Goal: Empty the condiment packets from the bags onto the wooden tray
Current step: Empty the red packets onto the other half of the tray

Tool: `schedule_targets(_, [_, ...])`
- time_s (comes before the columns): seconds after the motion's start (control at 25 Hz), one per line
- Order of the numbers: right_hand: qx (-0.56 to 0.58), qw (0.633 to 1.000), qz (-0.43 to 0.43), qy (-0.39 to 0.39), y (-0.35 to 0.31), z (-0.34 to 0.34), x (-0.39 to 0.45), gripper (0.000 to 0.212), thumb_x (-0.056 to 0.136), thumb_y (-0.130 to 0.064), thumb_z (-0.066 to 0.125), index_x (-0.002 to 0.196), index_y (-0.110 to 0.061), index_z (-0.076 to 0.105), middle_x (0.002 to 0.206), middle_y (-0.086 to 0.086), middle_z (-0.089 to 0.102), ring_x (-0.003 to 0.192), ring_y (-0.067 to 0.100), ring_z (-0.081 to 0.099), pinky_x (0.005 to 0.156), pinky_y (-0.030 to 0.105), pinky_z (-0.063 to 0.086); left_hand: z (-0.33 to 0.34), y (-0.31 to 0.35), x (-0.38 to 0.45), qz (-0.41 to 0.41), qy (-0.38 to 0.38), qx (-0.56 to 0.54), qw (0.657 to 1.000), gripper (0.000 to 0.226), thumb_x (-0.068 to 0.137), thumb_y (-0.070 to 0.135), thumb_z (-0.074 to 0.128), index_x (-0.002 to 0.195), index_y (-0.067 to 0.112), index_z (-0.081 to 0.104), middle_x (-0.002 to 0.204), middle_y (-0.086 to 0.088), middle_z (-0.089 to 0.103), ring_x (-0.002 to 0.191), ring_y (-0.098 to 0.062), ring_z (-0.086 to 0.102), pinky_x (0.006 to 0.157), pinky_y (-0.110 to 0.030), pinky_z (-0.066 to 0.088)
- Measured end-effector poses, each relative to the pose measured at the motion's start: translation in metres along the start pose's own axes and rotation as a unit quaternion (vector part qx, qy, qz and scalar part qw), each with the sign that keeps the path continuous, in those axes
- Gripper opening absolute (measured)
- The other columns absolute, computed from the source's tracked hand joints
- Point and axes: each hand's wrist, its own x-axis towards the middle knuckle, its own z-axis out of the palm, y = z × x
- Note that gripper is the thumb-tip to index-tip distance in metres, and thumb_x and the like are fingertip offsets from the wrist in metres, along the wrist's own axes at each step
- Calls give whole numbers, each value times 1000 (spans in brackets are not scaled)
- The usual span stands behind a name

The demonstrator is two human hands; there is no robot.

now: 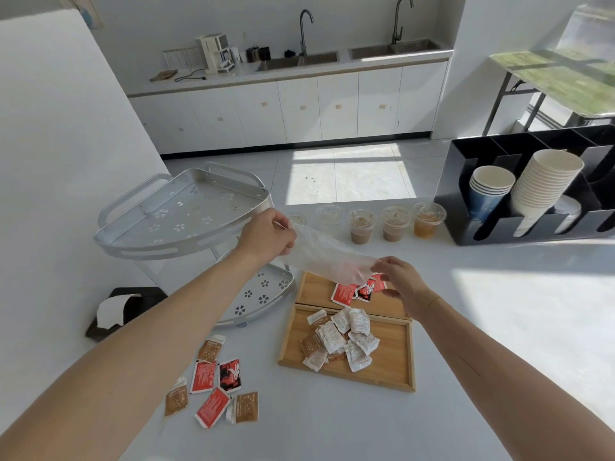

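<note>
A clear plastic bag (327,256) is stretched in the air between my two hands, above the far wooden tray (316,289). My left hand (268,236) pinches its upper end. My right hand (397,277) grips the lower end, where red packets (346,292) lie half under the bag's mouth on the far tray. The near wooden tray (389,359) holds a heap of white and brown packets (342,337). Several red, brown and black packets (216,384) lie loose on the white table to the left of the trays.
A silver two-tier corner rack (179,214) stands left of the trays. Lidded sauce cups (392,222) line the table's far edge. A black cup organiser (532,194) with paper cups sits at the right. A dark napkin holder (123,311) lies at the left.
</note>
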Motion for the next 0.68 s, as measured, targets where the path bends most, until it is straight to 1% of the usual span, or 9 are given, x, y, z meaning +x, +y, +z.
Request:
schedule_targets(0.08, [31,999,-29,-4,-2,6,-22,16,91,-12,59,76,-18,56,99,0,63,97,20,52,81,34,43,-16,-17,-22,-44,-29,-80,995,22,80,-2,69,99,7,62,88,-9,64,70,-20,64,77,-35,62])
schedule_targets(0.16, [50,997,-54,-27,2,15,-43,17,91,-12,60,76,-18,57,105,2,67,102,21,54,91,38,41,-31,-40,-46,-52,-40,-101,993,19,84,0,69,101,7,66,87,-6,63,69,-16,61,68,-27,60])
schedule_targets(0.24, [64,993,-81,-54,10,32,-63,13,91,-12,61,79,-16,62,104,6,67,98,21,54,90,37,39,-52,-67,-73,-49,-31,-93,994,8,87,6,68,92,13,69,77,1,63,65,-11,56,54,-17,52])
schedule_targets(0.28, [65,991,-96,-61,13,43,-72,9,91,-10,61,83,-13,62,105,5,65,97,20,54,90,35,39,-63,-81,-85,-51,-31,-94,994,7,88,9,69,89,16,70,75,4,62,65,-9,54,52,-15,49])
schedule_targets(0.36, [56,989,-114,-78,20,70,-88,3,91,-8,60,89,-5,60,112,0,62,101,18,56,92,32,38,-87,-112,-106,-81,-34,-104,991,4,89,16,69,92,16,72,81,6,64,71,-9,55,58,-19,47])
schedule_targets(0.4, [52,988,-113,-90,23,86,-96,5,92,-8,60,89,-4,60,110,0,63,101,18,57,92,32,39,-100,-127,-114,-98,-34,-108,989,9,89,20,69,95,15,72,85,6,65,74,-9,56,64,-22,46])
schedule_targets(0.52, [30,987,-87,-128,36,144,-119,14,92,-11,62,80,-16,57,90,3,70,87,19,62,84,34,43,-138,-173,-144,-143,-1,-137,980,11,92,26,65,95,16,68,89,3,62,82,-12,56,72,-28,46])
schedule_targets(0.6, [28,985,-62,-158,48,182,-134,18,89,-6,64,83,-18,51,83,5,71,76,20,68,73,33,50,-160,-201,-163,-170,27,-159,972,8,96,25,59,91,19,61,89,2,65,79,-14,61,66,-27,46])
schedule_targets(0.68, [13,982,-36,-187,61,217,-148,22,88,-1,65,91,-15,49,83,8,68,67,23,68,60,31,55,-181,-231,-181,-194,58,-134,970,9,97,26,55,92,19,58,84,2,70,67,-14,62,57,-25,42])
